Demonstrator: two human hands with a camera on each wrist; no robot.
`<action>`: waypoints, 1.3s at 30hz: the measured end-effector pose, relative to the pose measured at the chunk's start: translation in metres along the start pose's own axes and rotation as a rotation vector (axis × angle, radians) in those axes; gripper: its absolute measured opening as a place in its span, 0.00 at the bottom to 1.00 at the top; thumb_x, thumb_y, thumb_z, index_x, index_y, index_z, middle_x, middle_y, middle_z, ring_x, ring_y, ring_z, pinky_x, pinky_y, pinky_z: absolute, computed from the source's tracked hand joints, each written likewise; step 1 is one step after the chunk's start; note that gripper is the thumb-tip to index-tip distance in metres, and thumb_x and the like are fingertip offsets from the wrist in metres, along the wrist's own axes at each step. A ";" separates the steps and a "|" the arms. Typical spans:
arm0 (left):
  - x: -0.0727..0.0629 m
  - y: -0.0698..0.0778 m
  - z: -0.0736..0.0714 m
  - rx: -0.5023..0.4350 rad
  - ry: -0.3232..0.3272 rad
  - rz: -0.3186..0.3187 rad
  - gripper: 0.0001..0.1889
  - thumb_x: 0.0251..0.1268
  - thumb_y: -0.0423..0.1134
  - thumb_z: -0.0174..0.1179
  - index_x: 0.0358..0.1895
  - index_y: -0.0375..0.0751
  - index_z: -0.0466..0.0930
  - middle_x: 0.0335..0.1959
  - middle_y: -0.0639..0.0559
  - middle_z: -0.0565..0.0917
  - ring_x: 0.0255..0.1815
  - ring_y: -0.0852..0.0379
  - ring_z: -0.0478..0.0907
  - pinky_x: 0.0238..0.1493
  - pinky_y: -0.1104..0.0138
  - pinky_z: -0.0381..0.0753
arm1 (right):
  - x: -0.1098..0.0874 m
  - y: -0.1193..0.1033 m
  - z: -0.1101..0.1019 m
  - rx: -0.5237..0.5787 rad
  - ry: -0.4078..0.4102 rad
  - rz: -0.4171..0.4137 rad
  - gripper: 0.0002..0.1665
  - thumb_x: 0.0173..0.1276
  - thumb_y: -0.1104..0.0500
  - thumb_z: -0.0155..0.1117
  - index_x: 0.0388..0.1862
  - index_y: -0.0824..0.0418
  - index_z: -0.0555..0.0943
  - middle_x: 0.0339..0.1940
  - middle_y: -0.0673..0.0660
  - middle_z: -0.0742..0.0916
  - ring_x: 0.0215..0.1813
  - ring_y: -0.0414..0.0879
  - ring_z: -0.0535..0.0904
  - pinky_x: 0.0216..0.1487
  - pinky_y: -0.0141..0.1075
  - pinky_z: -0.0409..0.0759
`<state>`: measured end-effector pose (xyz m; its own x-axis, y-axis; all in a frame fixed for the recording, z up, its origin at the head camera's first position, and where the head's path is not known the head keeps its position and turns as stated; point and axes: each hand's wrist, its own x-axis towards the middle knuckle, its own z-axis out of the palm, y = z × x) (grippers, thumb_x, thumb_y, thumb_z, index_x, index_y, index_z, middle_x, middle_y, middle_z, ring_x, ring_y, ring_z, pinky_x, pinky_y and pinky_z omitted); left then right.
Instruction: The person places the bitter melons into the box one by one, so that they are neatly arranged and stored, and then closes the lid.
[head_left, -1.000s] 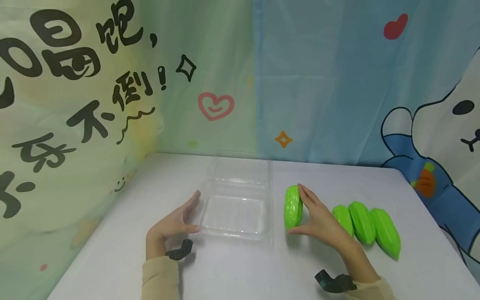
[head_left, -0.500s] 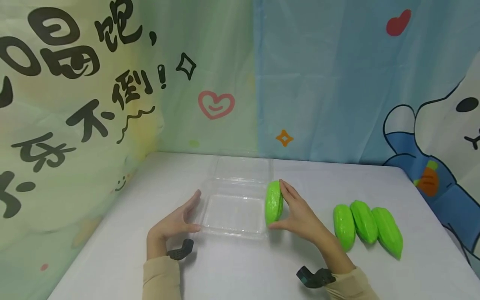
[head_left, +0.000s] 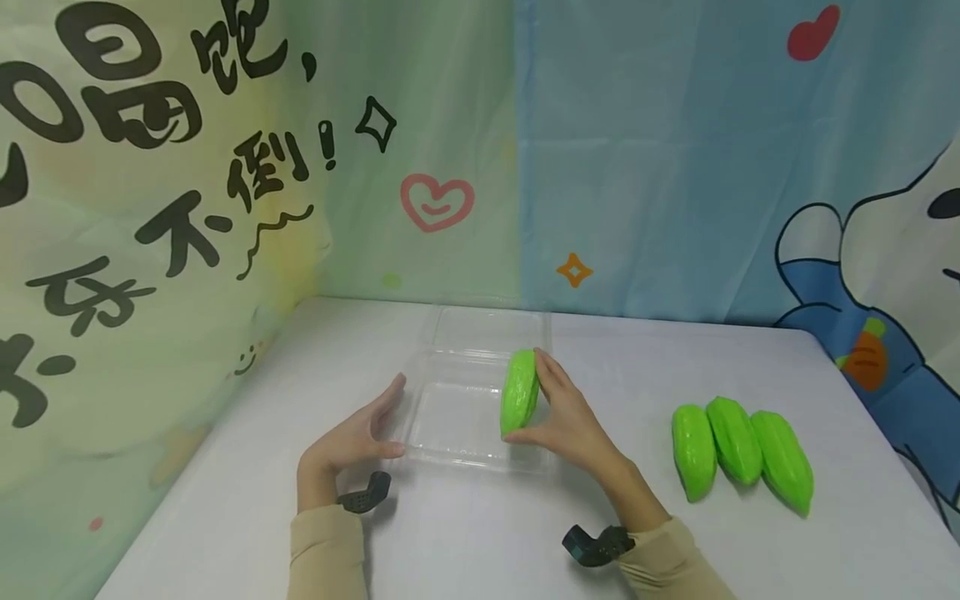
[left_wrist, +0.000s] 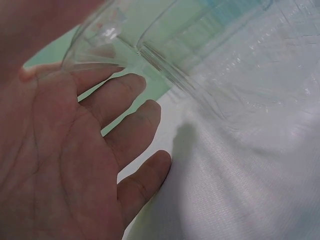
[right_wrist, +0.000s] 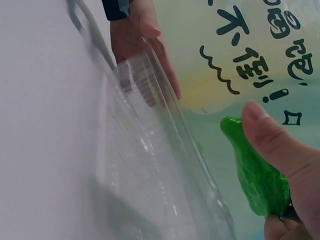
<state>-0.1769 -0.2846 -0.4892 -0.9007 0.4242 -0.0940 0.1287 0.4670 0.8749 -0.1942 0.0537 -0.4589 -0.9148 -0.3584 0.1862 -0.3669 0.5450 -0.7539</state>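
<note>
A glossy, bright green, ridged fruit with a pointed end (head_left: 520,393) is pinched lengthwise between the thumb and fingers of my right hand (head_left: 573,417). It hangs above the right part of a clear plastic box (head_left: 457,458), whose lid (head_left: 491,331) lies folded back. In the right wrist view the fruit (right_wrist: 257,172) shows beyond the box's raised rim (right_wrist: 192,142). My left hand (head_left: 352,437) rests at the box's left side with fingers loosely extended. The left wrist view shows the box corner (left_wrist: 112,37) between its thumb and index finger.
Three more green fruits of the same kind (head_left: 738,446) lie side by side on the white table (head_left: 480,542), right of the box. A printed curtain (head_left: 637,167) hangs behind the table and along its left side.
My right hand has carried the green fruit leftward, from beside the three others to over the box. My left hand stays at the box's left side.
</note>
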 end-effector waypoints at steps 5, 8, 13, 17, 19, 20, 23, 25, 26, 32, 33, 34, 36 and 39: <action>0.001 -0.001 -0.001 0.019 0.005 -0.007 0.58 0.48 0.41 0.72 0.77 0.46 0.37 0.79 0.51 0.40 0.79 0.52 0.40 0.71 0.79 0.45 | 0.006 -0.008 0.013 0.046 0.016 0.033 0.76 0.38 0.44 0.82 0.77 0.62 0.44 0.79 0.58 0.52 0.78 0.55 0.50 0.74 0.49 0.61; 0.001 -0.003 -0.001 0.022 0.005 -0.010 0.58 0.48 0.41 0.72 0.77 0.47 0.37 0.79 0.51 0.41 0.79 0.53 0.41 0.72 0.77 0.46 | 0.011 -0.013 0.022 0.103 0.039 0.055 0.76 0.39 0.44 0.82 0.77 0.61 0.43 0.79 0.57 0.51 0.78 0.52 0.50 0.74 0.45 0.61; 0.002 -0.004 -0.001 0.022 0.003 -0.011 0.59 0.48 0.42 0.72 0.77 0.46 0.37 0.79 0.49 0.41 0.79 0.50 0.41 0.75 0.61 0.48 | 0.020 -0.022 0.036 0.240 0.084 0.070 0.76 0.39 0.47 0.83 0.78 0.60 0.43 0.79 0.56 0.51 0.78 0.49 0.50 0.73 0.38 0.61; 0.002 -0.004 -0.001 0.047 0.010 -0.018 0.59 0.48 0.44 0.73 0.77 0.45 0.37 0.79 0.48 0.41 0.79 0.49 0.41 0.76 0.56 0.47 | 0.026 -0.028 0.048 0.288 0.066 0.082 0.75 0.39 0.49 0.83 0.78 0.59 0.43 0.79 0.55 0.51 0.78 0.48 0.50 0.73 0.36 0.60; 0.003 -0.004 -0.001 0.055 0.014 -0.026 0.59 0.47 0.45 0.73 0.77 0.46 0.37 0.79 0.49 0.41 0.79 0.50 0.41 0.76 0.56 0.47 | 0.029 -0.029 0.054 0.286 0.046 0.080 0.75 0.39 0.48 0.83 0.78 0.60 0.44 0.79 0.55 0.51 0.78 0.48 0.50 0.73 0.36 0.60; 0.003 -0.004 0.000 0.059 0.016 -0.029 0.59 0.47 0.45 0.73 0.77 0.46 0.37 0.79 0.50 0.41 0.79 0.51 0.42 0.76 0.57 0.47 | 0.030 -0.029 0.056 0.284 0.038 0.080 0.75 0.39 0.48 0.83 0.78 0.59 0.44 0.79 0.55 0.51 0.78 0.48 0.50 0.73 0.35 0.60; 0.002 -0.002 0.000 0.039 0.011 -0.020 0.59 0.48 0.43 0.73 0.77 0.46 0.37 0.79 0.49 0.41 0.79 0.50 0.41 0.76 0.57 0.47 | 0.034 -0.029 0.063 0.279 0.032 0.078 0.74 0.40 0.49 0.82 0.77 0.60 0.44 0.79 0.56 0.51 0.78 0.48 0.52 0.73 0.35 0.61; 0.002 -0.001 0.000 0.038 0.009 -0.012 0.59 0.48 0.43 0.73 0.77 0.45 0.36 0.79 0.49 0.40 0.79 0.49 0.41 0.76 0.57 0.47 | 0.037 -0.029 0.066 0.290 0.033 0.077 0.74 0.40 0.50 0.82 0.77 0.60 0.44 0.79 0.56 0.52 0.78 0.48 0.52 0.73 0.35 0.61; 0.002 0.000 0.000 0.033 0.008 -0.007 0.59 0.48 0.43 0.73 0.77 0.44 0.36 0.79 0.48 0.40 0.79 0.49 0.41 0.76 0.57 0.47 | 0.039 -0.029 0.067 0.292 0.035 0.078 0.74 0.40 0.50 0.83 0.77 0.60 0.44 0.79 0.57 0.52 0.78 0.48 0.52 0.73 0.35 0.61; 0.003 0.001 0.000 0.028 0.005 -0.012 0.59 0.48 0.43 0.73 0.77 0.44 0.36 0.79 0.48 0.40 0.79 0.49 0.39 0.76 0.57 0.46 | 0.047 -0.032 0.073 0.300 -0.002 0.092 0.74 0.40 0.49 0.82 0.78 0.59 0.45 0.79 0.56 0.52 0.78 0.47 0.52 0.73 0.35 0.61; 0.003 0.001 0.000 0.032 0.005 -0.013 0.59 0.48 0.43 0.73 0.77 0.45 0.36 0.79 0.48 0.40 0.79 0.49 0.39 0.76 0.57 0.46 | 0.049 -0.032 0.075 0.298 -0.020 0.098 0.74 0.40 0.48 0.82 0.78 0.59 0.45 0.79 0.55 0.52 0.78 0.47 0.52 0.73 0.35 0.60; 0.003 0.001 0.000 0.034 0.005 -0.014 0.59 0.48 0.43 0.73 0.77 0.45 0.36 0.79 0.48 0.40 0.79 0.49 0.39 0.76 0.57 0.46 | 0.050 -0.032 0.076 0.292 -0.036 0.103 0.74 0.40 0.48 0.82 0.78 0.59 0.45 0.79 0.55 0.52 0.78 0.47 0.52 0.73 0.35 0.60; 0.003 0.001 0.000 0.033 0.006 -0.015 0.59 0.48 0.43 0.73 0.77 0.45 0.36 0.79 0.49 0.39 0.79 0.49 0.39 0.76 0.57 0.45 | 0.052 -0.032 0.078 0.278 -0.066 0.108 0.74 0.40 0.47 0.82 0.78 0.59 0.44 0.79 0.55 0.53 0.78 0.46 0.52 0.73 0.34 0.60; 0.002 0.001 -0.001 0.031 0.006 -0.013 0.59 0.49 0.42 0.72 0.77 0.45 0.35 0.79 0.49 0.39 0.79 0.49 0.39 0.76 0.57 0.45 | 0.055 -0.032 0.081 0.256 -0.084 0.100 0.74 0.40 0.47 0.82 0.77 0.60 0.45 0.79 0.56 0.53 0.78 0.47 0.52 0.73 0.34 0.61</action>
<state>-0.1785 -0.2841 -0.4880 -0.9048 0.4134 -0.1018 0.1300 0.4959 0.8586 -0.2190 -0.0452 -0.4757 -0.9234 -0.3795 0.0578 -0.2110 0.3759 -0.9023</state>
